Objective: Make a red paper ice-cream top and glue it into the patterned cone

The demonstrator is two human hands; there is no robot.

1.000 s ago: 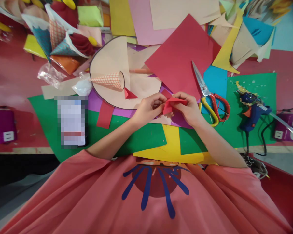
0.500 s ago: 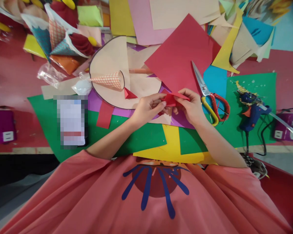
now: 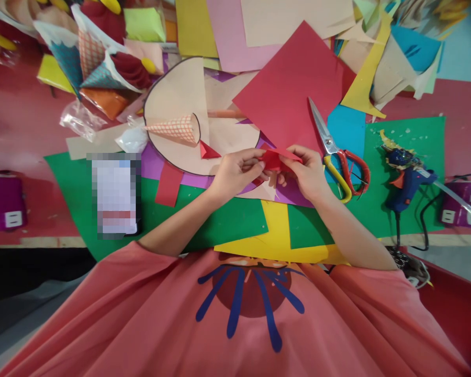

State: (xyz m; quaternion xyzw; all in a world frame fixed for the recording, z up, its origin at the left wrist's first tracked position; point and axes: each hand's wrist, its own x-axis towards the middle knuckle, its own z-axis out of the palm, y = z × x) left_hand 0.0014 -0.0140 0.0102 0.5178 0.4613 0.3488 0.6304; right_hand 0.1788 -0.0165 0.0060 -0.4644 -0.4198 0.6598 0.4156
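Between my two hands is a small folded piece of red paper [image 3: 273, 158]. My left hand [image 3: 235, 170] pinches its left end, and my right hand [image 3: 304, 170] grips its right end with thumb and fingers. Some fingertips are hidden behind the paper. Just left of my hands lie a small red folded triangle [image 3: 209, 151] and a checked paper cone [image 3: 176, 129], both on a cream paper round with a dark outline [image 3: 168, 94]. A large red sheet [image 3: 290, 84] lies beyond my hands. To the right, scissors [image 3: 333, 152] with red and yellow handles rest partly on it.
On the left lie a phone [image 3: 115, 196] with a blurred screen and a red paper strip [image 3: 169, 184]. A blue glue gun [image 3: 404, 188] with its cord sits on green paper [image 3: 424, 141] at the right. Paper scraps [image 3: 392, 78] and finished cones [image 3: 92, 50] crowd the back.
The red paper has tilted and its fold looks more opened up between my fingers. Both hands have shifted only slightly; everything else lies as before.
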